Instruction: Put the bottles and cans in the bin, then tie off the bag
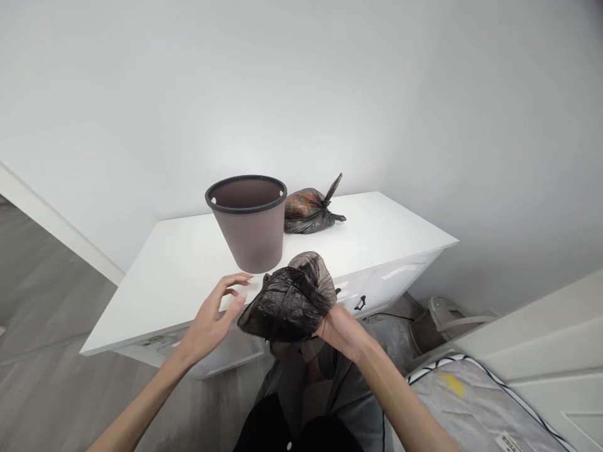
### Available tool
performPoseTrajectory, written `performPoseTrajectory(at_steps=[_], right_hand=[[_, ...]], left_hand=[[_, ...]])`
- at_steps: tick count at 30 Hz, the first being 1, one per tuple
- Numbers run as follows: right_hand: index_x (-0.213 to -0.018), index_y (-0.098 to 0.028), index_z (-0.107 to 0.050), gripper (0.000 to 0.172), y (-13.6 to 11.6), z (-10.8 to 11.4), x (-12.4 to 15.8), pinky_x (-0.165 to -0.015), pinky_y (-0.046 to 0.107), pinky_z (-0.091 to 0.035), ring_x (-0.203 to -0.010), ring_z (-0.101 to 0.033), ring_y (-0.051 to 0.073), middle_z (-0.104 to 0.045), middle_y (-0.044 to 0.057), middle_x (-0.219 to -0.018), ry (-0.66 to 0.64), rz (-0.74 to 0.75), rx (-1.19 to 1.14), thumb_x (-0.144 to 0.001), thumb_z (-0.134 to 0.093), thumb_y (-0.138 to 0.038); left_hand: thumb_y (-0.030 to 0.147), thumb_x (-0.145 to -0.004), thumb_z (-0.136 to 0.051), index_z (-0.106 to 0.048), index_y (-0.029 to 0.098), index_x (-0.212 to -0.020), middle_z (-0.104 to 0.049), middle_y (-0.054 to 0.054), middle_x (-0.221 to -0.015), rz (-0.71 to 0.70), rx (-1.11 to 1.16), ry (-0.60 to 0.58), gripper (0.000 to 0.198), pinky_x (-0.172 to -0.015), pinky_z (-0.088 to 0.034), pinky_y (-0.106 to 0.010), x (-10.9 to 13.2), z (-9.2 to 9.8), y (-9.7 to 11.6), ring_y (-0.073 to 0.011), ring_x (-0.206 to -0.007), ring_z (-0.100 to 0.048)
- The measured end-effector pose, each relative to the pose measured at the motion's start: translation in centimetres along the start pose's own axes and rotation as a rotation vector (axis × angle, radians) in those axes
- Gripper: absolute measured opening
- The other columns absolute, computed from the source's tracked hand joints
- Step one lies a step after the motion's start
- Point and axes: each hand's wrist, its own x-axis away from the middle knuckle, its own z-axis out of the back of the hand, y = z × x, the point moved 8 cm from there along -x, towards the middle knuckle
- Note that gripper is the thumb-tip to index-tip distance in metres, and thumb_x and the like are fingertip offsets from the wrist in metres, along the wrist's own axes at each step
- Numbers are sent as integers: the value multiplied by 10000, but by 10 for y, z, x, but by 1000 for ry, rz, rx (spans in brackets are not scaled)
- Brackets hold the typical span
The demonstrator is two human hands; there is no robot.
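A thin black plastic bag [289, 301] hangs bunched in front of the cabinet's front edge. My right hand [343, 329] is at its right side, partly covered by the film, with the fingers hidden inside or behind it. To the left of the bag, my left hand [217, 317] has its fingers apart and curved, holding nothing. Just beyond stands a brownish-mauve trash bin [249, 238] with a dark rim and side handle holes; no liner shows over its rim. Behind it to the right lies a knotted black trash bag [308, 212], with orange-brown contents showing through.
Both the bin and the tied bag stand on a white cabinet [377, 229] against the wall. Its drawer front carries a dark handle [360, 303]. A grey-brown appliance [438, 323] sits on the floor at right, near a patterned mattress-like pad [471, 402].
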Motion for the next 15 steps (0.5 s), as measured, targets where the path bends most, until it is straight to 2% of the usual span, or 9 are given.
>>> performPoseTrajectory(at_steps=[1, 3, 6, 8, 11, 13, 15], right_hand=[[-1175, -227, -765, 448, 1, -7, 5, -1062, 461, -540, -1202, -702, 284, -816, 81, -1119, -14, -18, -44, -819, -840, -488], [-1160, -222, -763, 439, 1, -16, 13, -1052, 460, -549, -1181, -715, 282, -819, 84, -1110, -23, -43, -78, -810, -857, -468], [-1139, -216, -760, 421, -3, -18, 20, -1031, 454, -560, -1160, -727, 280, -820, 90, -1105, 4, -53, -75, -827, -848, -484], [-1116, -221, -754, 404, -12, -16, 23, -1008, 434, -569, -1142, -732, 270, -818, 83, -1093, 15, -32, -78, -857, -817, -524], [-1021, -239, -740, 420, -29, -17, 28, -924, 381, -591, -1040, -751, 244, -808, 49, -966, -8, 18, -108, -898, -729, -640], [-1001, -238, -729, 484, -38, -16, 33, -886, 367, -597, -989, -754, 239, -795, 44, -919, -19, 32, -114, -899, -685, -709], [-1081, -233, -728, 492, -45, -14, 38, -914, 369, -593, -1037, -748, 244, -804, 61, -1017, 11, 66, -58, -898, -703, -690]], left_hand=[[615, -973, -550, -654, 273, -1232, -713, -111, -1292, -2, 40, -58, 441, -866, -606, -343, 0, -7, 10, -273, -1141, -696], [623, -968, -561, -631, 278, -1250, -741, -93, -1149, 26, 104, -181, 451, -868, -603, -349, 1, -20, 25, -272, -1103, -705], [617, -962, -586, -609, 254, -975, -642, -16, -812, 59, 113, -293, 365, -728, -560, -307, 1, -31, 39, -214, -810, -658], [606, -967, -589, -518, 242, -829, -520, 17, -726, 51, 94, -290, 395, -641, -487, -274, 1, -31, 46, -171, -695, -551], [612, -979, -573, -468, 242, -816, -435, 36, -706, 38, 82, -250, 418, -601, -418, -258, 0, -29, 53, -150, -658, -468], [638, -979, -557, -516, 243, -882, -467, 34, -701, 24, 70, -243, 409, -621, -439, -264, 0, -30, 57, -160, -676, -498], [675, -964, -556, -589, 244, -1033, -579, 13, -734, 19, 32, -203, 438, -675, -496, -284, -1, -27, 61, -190, -743, -590]])
